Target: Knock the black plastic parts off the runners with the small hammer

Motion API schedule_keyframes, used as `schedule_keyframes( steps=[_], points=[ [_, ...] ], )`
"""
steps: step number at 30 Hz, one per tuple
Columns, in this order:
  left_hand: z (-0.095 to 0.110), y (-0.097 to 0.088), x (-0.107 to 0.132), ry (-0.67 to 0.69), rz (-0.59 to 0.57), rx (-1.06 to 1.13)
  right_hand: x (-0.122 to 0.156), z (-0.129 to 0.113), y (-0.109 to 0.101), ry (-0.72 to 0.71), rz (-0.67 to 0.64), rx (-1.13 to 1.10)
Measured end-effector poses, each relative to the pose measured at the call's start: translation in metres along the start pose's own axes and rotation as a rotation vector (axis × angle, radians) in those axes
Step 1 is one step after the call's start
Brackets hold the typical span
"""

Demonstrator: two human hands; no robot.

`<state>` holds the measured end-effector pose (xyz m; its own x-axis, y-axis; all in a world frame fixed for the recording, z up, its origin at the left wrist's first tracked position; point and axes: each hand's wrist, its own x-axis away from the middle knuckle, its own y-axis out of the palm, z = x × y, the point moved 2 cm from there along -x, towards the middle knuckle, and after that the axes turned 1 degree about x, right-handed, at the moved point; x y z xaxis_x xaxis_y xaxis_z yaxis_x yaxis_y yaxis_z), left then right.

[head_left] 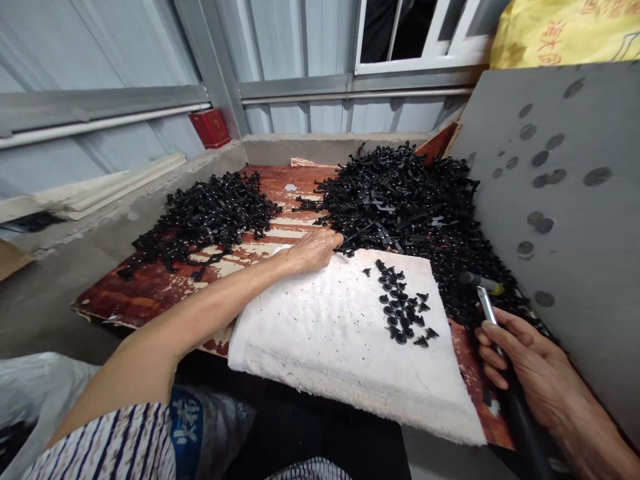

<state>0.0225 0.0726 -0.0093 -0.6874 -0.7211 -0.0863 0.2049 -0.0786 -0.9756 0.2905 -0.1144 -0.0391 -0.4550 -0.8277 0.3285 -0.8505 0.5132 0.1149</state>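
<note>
My left hand (316,250) is closed at the near edge of the large heap of black plastic parts (400,193), above the far edge of a white cloth (310,320). A thin black plastic part (357,235) pokes out from its fingertips. In my right hand (530,357) is a small hammer (485,303), gripped around its handle, with a metal neck and a black and yellow head. The hammer head is raised over the right side of the heap. Several small black caps with stems (397,307) lie loose on the right part of the cloth.
A smaller heap of black parts (215,213) sits on the left of the worn red-brown board (117,287). A grey spotted panel (565,147) stands along the right side. At the back left is a red box (210,128); a yellow bag (565,33) rests above the panel.
</note>
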Motion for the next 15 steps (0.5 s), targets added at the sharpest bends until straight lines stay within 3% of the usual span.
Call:
schedule_keyframes(
  steps=[3,6,8,11,15],
  points=[
    [0.003,-0.01,0.002,0.002,0.073,-0.057,0.001,0.0,0.0,0.034,-0.002,0.005],
    [0.019,-0.02,0.009,-0.033,0.247,0.134,0.001,-0.001,0.001,0.048,0.004,0.048],
    [0.034,-0.023,0.016,-0.116,0.329,0.449,0.002,-0.001,0.002,0.011,-0.008,0.086],
    [0.061,-0.019,0.03,-0.239,0.305,1.017,0.009,0.0,-0.001,-0.099,-0.017,0.12],
    [0.101,-0.007,0.047,-0.281,0.247,1.493,0.04,0.008,0.01,-0.063,-0.265,0.121]
  ],
)
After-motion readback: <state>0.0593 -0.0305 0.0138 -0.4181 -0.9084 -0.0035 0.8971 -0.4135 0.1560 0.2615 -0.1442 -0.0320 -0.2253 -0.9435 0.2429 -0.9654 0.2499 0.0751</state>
